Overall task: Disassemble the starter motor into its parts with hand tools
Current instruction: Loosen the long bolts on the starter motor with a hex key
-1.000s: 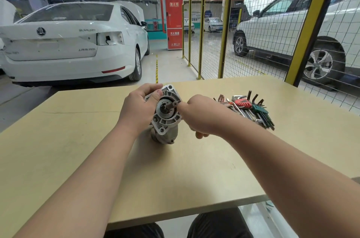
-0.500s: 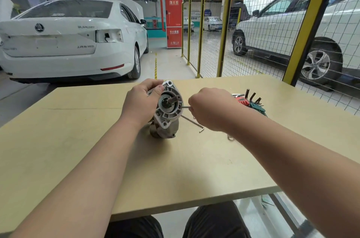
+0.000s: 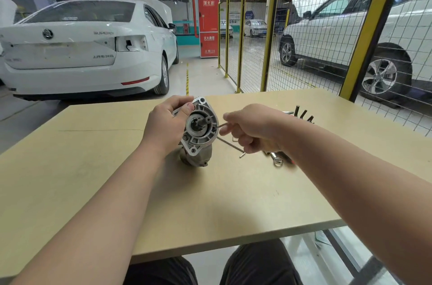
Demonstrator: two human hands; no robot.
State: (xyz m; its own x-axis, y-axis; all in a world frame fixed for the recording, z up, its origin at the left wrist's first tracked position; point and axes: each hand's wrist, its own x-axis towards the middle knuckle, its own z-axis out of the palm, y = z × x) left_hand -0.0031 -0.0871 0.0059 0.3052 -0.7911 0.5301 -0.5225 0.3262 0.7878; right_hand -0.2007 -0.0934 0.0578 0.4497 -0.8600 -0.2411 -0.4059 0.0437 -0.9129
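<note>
Cast-metal starter motor [image 3: 199,131] rests near the middle of the table [image 3: 93,168], flange tilted toward me. My left hand [image 3: 164,127] grips its housing, likely so it cannot turn. My right hand [image 3: 256,129] pinches a hex key [image 3: 223,124] at the flange edge, probably to loosen a screw.

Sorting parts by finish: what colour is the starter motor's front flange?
The starter motor flange is plain silver-grey metal; the head view, the only one, shows it facing the camera.

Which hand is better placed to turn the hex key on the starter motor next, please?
Likely the right hand: it holds the hex key with its tip at the starter motor, while the left hand grips and steadies the motor.
</note>
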